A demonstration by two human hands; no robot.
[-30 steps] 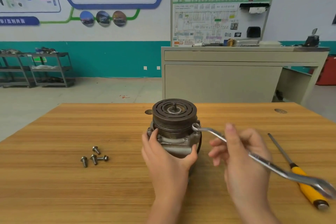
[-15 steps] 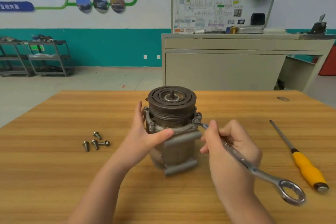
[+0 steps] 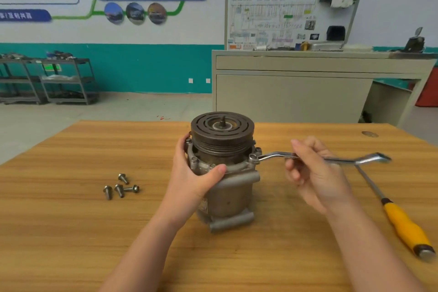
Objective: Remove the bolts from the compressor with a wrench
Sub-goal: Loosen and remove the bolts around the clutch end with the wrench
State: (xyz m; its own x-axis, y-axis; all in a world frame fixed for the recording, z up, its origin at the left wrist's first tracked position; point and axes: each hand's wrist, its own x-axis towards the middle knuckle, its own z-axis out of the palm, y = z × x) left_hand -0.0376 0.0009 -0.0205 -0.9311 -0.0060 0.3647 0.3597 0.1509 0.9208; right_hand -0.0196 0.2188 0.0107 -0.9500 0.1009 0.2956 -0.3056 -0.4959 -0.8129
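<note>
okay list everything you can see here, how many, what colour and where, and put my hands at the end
compressor: one, grey metal with a dark pulley on top, upright at the table's middle
wrench: one, silver, ring end on a bolt at the compressor's right flange
loose bolts: four, silver, on the table left of the compressor
screwdriver: one, yellow handle with a metal shaft, lying at the table's right
table: one, light wood
cabinet: one, beige, behind the table, with a wiring-diagram board on top
shelving: grey, far left by the teal wall
left hand: grips the compressor's upper left side
right hand: holds the wrench's shaft
</note>
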